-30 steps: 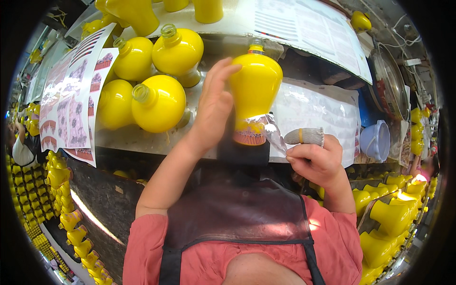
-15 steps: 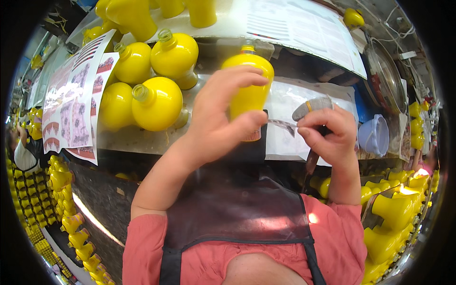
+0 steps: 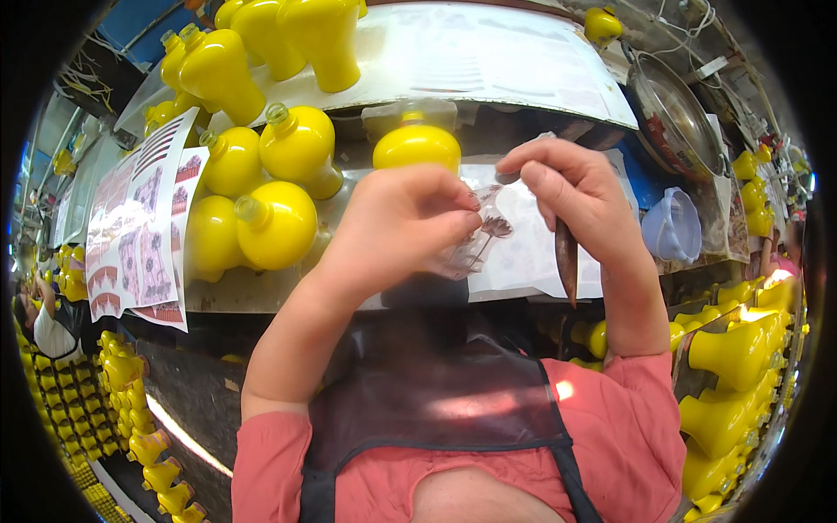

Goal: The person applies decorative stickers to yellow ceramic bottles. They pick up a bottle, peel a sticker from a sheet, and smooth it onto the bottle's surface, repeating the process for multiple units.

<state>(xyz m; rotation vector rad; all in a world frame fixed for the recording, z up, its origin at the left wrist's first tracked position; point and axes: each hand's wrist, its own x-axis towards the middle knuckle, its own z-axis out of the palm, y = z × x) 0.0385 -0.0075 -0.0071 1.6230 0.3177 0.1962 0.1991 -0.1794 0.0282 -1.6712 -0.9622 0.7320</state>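
Observation:
Pinched in my left hand is a clear film decal printed with a dark flower. It hangs from the fingertips over a white sheet. My right hand is closed close by, at the right of the film. Out of its palm a brown pointed tool sticks downward; its exact kind cannot be made out. A small dark grey piece shows at the right fingertips, mostly hidden. Just beyond my left hand stands a glossy yellow vase, its lower part hidden by that hand.
Several yellow bottle-necked vases crowd the table's left side, beside hanging printed decal sheets. More stand on a white shelf at the back. A lilac bucket and a round metal pan are at right. Yellow vases fill racks lower right.
My left hand has moved down off the yellow vase's side and now holds the flower decal film, which was at my right fingers. My right hand has turned over, its brown tool pointing down.

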